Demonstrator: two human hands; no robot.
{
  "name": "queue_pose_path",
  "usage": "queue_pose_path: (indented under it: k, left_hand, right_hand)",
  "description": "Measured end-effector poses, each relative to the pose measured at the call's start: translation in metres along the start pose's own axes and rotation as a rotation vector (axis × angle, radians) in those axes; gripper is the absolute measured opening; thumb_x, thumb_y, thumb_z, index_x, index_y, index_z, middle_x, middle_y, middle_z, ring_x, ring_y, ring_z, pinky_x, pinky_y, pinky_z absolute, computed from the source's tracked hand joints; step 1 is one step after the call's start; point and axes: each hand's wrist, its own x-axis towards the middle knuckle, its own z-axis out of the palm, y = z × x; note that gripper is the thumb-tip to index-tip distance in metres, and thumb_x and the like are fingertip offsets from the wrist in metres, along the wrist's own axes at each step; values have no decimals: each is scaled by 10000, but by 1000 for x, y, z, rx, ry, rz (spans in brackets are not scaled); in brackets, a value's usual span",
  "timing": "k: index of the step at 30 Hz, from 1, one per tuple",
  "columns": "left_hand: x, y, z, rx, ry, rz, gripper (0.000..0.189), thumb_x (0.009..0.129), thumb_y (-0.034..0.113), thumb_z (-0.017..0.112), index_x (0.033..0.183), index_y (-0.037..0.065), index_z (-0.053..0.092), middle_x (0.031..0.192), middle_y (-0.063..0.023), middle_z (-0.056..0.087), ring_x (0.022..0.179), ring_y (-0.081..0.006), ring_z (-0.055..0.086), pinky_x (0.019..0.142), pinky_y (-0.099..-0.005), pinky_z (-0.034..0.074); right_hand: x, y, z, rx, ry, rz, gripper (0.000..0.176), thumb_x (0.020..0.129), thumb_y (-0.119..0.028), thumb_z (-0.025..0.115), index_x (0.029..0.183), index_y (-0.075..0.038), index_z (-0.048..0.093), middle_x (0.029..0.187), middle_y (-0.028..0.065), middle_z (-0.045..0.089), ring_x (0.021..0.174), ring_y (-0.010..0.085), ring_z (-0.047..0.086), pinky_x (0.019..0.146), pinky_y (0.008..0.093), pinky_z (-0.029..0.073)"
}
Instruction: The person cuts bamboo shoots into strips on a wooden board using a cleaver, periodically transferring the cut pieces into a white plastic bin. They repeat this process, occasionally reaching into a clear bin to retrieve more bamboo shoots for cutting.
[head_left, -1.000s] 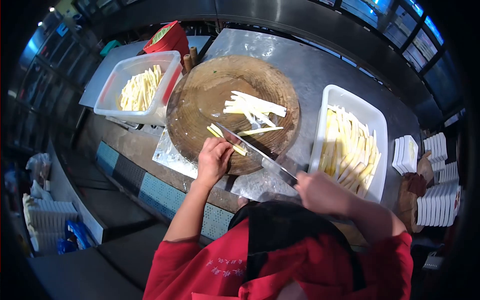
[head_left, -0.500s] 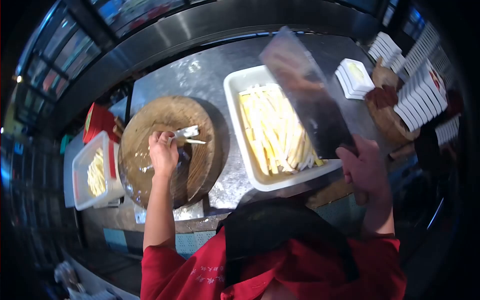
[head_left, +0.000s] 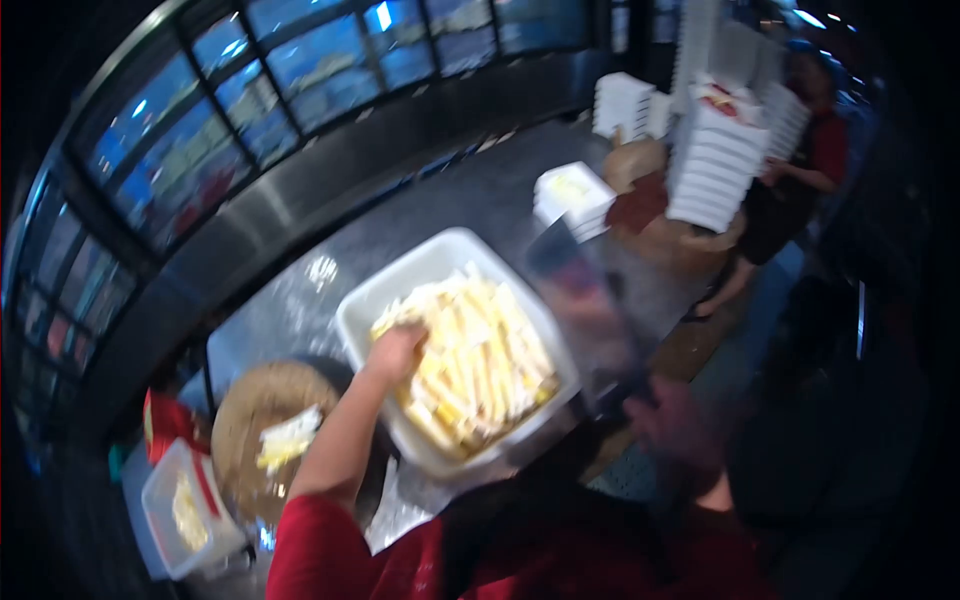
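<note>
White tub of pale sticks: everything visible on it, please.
The white tub looks like plastic: open-topped, roughly rectangular, with rounded corners and a smooth rim. It sits upright on the metal table, to the right of the round chopping board. Pale yellow-white sticks lie in it, mostly lengthwise. The left hand reaches in over the left rim, fingers at the sticks. The cleaver is near the right rim; contact can't be told. Blur hides any finer marks.

Straight over to the steel table [head_left: 300,310]: bears a white tub [head_left: 445,245] bang in the middle, takes a round board [head_left: 240,420] at eight o'clock, fits trays [head_left: 565,210] at half past one, and carries a wooden block [head_left: 690,250] between two and three!
</note>
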Motion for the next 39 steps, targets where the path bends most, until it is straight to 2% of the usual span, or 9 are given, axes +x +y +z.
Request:
queue_pose_path:
  k: [7, 10, 13, 19, 20, 23, 29, 36, 39]
  left_hand:
    - [-14, 19, -37, -114, 28, -45, 246, 833, 29, 617, 1073, 76, 594, 1039, -190, 638, 952, -375, 616, 804, -423, 497]
    - [-36, 47, -56, -210, 368, -321, 164, 892, 52, 592, 1053, 27, 576, 989, -208, 628, 894, -375, 626, 749, -393, 498]
    - [-77, 61, -87, -367, 752, -243, 222, 901, -31, 550, 1118, 1, 579, 930, -117, 611, 818, -187, 597, 740, -303, 493]
    - [-232, 62, -127, 134, 741, -542, 285, 828, -73, 605, 1095, 18, 643, 1026, -158, 627, 907, -292, 626, 763, -343, 526]
    - [-250, 68, -122, 248, 701, -613, 292, 820, -70, 621, 1093, 31, 648, 1022, -158, 628, 927, -303, 617, 776, -358, 518]
    - [-287, 82, -97, 554, 528, -655, 280, 782, 23, 558, 1027, 88, 675, 924, -123, 598, 883, -304, 575, 758, -417, 474]
    - [-322, 107, -40, 360, 704, -780, 264, 745, 23, 667, 1008, 51, 657, 999, -124, 609, 960, -328, 591, 799, -400, 510]
    - [-319, 109, -32, 294, 912, -777, 204, 752, 16, 713, 937, 41, 631, 950, -110, 616, 913, -324, 600, 776, -386, 515]
    - [-319, 110, -34, 258, 887, -799, 220, 743, 8, 706, 946, 41, 628, 970, -110, 609, 930, -327, 595, 780, -390, 516]
  right_hand:
    - [11, -9, 9, 102, -67, -20, 207, 901, -182, 596, 903, 25, 607, 598, 75, 593, 487, 125, 589, 460, 296, 470]
    - [22, -22, 13, 53, -113, -59, 208, 886, -182, 606, 905, 25, 611, 606, 94, 604, 485, 140, 601, 475, 297, 478]
    - [37, -35, 31, -56, -212, -105, 203, 891, -179, 613, 897, 24, 604, 598, 74, 587, 482, 120, 582, 460, 287, 461]
    - [75, -47, 106, -239, -485, -318, 222, 890, -187, 613, 857, 29, 576, 580, 54, 560, 490, 112, 567, 450, 282, 450]
    - [69, -67, 117, -219, -589, -150, 258, 882, -228, 588, 840, 25, 562, 630, 164, 611, 541, 231, 633, 530, 383, 487]
    - [65, -88, 154, -234, -748, -258, 207, 891, -162, 599, 807, 23, 559, 567, 59, 560, 474, 111, 561, 458, 321, 448]
    - [61, -116, 231, -508, -918, -863, 218, 877, -154, 629, 809, 30, 533, 664, 250, 564, 658, 419, 600, 581, 453, 442]
    - [64, -130, 260, -638, -1084, -1142, 200, 877, -156, 624, 804, 2, 527, 688, 257, 563, 666, 449, 566, 607, 481, 442]
    - [59, -144, 251, -874, -1144, -996, 186, 893, -169, 589, 857, 5, 533, 705, 256, 582, 712, 464, 583, 641, 509, 454]
